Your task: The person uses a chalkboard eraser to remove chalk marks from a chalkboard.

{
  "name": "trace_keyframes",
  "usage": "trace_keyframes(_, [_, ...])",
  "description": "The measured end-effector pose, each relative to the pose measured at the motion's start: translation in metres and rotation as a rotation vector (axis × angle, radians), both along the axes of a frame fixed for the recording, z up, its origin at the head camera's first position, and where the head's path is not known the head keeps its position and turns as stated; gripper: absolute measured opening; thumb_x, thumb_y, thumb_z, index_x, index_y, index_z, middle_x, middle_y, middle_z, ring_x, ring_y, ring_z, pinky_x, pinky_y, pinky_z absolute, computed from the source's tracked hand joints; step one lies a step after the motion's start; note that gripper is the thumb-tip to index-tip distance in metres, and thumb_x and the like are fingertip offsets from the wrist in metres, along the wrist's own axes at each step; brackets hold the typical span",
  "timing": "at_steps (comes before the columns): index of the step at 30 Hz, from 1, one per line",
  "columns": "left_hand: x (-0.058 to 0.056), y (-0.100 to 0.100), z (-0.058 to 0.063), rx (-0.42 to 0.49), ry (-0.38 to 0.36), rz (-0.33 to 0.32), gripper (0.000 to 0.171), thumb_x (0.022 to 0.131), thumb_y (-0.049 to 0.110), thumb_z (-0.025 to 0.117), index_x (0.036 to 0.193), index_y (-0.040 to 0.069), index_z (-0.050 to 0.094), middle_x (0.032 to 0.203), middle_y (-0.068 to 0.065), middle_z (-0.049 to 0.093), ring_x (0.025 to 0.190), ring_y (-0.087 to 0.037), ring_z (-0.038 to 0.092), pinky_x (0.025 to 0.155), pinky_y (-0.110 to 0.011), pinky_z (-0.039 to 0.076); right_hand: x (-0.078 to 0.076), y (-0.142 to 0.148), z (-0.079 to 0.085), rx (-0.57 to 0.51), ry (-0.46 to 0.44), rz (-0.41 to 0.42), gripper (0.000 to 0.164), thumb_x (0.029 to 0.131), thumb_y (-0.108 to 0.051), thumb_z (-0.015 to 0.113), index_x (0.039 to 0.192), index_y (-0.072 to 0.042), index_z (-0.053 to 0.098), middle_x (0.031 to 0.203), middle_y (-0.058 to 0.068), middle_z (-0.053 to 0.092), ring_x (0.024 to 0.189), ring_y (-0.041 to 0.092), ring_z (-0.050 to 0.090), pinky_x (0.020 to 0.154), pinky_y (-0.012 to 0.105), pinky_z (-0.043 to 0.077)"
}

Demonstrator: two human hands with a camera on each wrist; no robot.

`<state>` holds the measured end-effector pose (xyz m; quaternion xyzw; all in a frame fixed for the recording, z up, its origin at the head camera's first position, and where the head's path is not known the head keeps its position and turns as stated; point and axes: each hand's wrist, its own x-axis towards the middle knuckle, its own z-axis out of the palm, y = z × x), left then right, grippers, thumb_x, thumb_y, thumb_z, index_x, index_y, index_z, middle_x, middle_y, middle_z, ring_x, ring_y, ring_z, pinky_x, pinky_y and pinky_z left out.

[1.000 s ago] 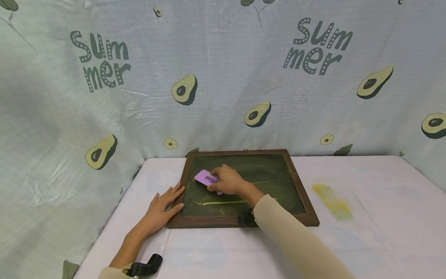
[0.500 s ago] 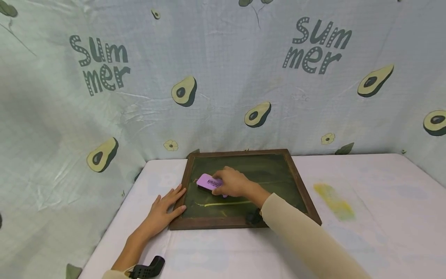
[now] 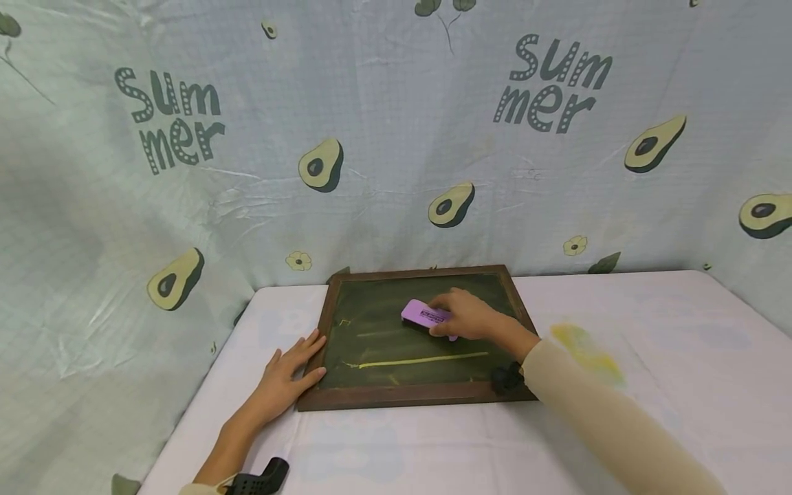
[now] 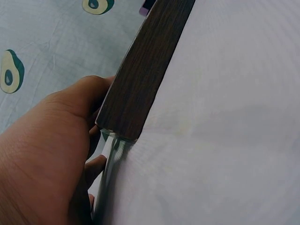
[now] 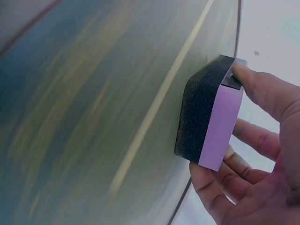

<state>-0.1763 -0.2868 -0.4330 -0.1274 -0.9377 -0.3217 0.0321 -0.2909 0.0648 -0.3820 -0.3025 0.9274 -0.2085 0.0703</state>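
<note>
A framed chalkboard (image 3: 371, 292) lies on the white cloth, its green surface ringed by a brown wooden frame (image 3: 396, 395). My right hand (image 3: 470, 316) grips a purple chalkboard eraser (image 3: 421, 314) over the middle of the board. In the right wrist view, thumb and fingers hold the eraser (image 5: 221, 126) by its ends, black felt (image 5: 197, 112) facing the board. A long yellow chalk line (image 3: 427, 359) crosses the lower part, with fainter smears above. My left hand (image 3: 280, 385) rests on the frame's left edge, fingers extended; in the left wrist view, its thumb touches the frame (image 4: 140, 75).
A yellow smudge (image 3: 588, 350) marks the tablecloth (image 3: 668, 385) right of the board. Behind the table hangs a pale curtain (image 3: 383, 82) printed with avocados and lettering. A black wrist device (image 3: 260, 479) is on the left forearm.
My right hand has slid to the right across the board with the eraser, uncovering the left side and the right end of the yellow line. The left hand stays on the frame.
</note>
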Motion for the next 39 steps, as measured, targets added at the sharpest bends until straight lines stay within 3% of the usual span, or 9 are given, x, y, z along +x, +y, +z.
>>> trace_keyframes(8, [0.001,-0.001,0.001,-0.001,0.002,-0.002,0.064,0.094,0.038,0.060,0.147,0.010,0.039,0.155,-0.011,0.027,0.141,-0.038,0.019,0.107,-0.065,-0.002,0.000,0.057,0.001,-0.045,0.014,-0.050,0.052,0.084,-0.030,0.073,0.126,-0.001,0.061,0.109,0.012,0.059,0.089,0.022,0.052,0.075,0.039,0.045])
trace_keyframes(18, [0.003,0.000,0.001,0.018,-0.023,-0.002,0.064,0.094,0.039,0.059,0.148,0.010,0.038,0.155,-0.011,0.025,0.141,-0.039,0.018,0.107,-0.065,-0.003,0.003,0.092,0.000,-0.099,0.020,-0.059,0.050,0.083,-0.024,0.075,0.122,0.005,0.061,0.098,0.010,0.063,0.080,0.019,0.056,0.066,0.033,0.047])
trace_keyframes(23, [0.002,0.001,0.001,0.017,-0.015,-0.007,0.064,0.094,0.038,0.059,0.148,0.010,0.038,0.155,-0.012,0.025,0.141,-0.039,0.018,0.107,-0.065,-0.003,0.003,0.099,-0.002,-0.147,-0.022,-0.069,0.052,0.083,-0.022,0.075,0.124,0.007,0.059,0.097,0.011,0.061,0.070,0.014,0.057,0.061,0.030,0.049])
trace_keyframes(32, [0.002,0.000,0.001,0.016,-0.016,-0.013,0.065,0.094,0.038,0.059,0.148,0.009,0.038,0.155,-0.012,0.025,0.141,-0.040,0.018,0.106,-0.066,-0.003,-0.001,0.098,-0.010,-0.209,-0.021,-0.073,0.052,0.081,-0.023,0.076,0.122,0.006,0.062,0.098,0.010,0.062,0.080,0.018,0.054,0.066,0.031,0.047])
trace_keyframes(39, [0.002,0.000,0.002,0.014,-0.021,-0.012,0.065,0.094,0.038,0.059,0.148,0.009,0.037,0.155,-0.013,0.024,0.141,-0.041,0.017,0.106,-0.066,-0.003,-0.004,0.086,-0.009,-0.211,-0.034,-0.065,0.054,0.081,-0.024,0.077,0.122,0.007,0.061,0.097,0.010,0.064,0.075,0.016,0.056,0.065,0.031,0.047])
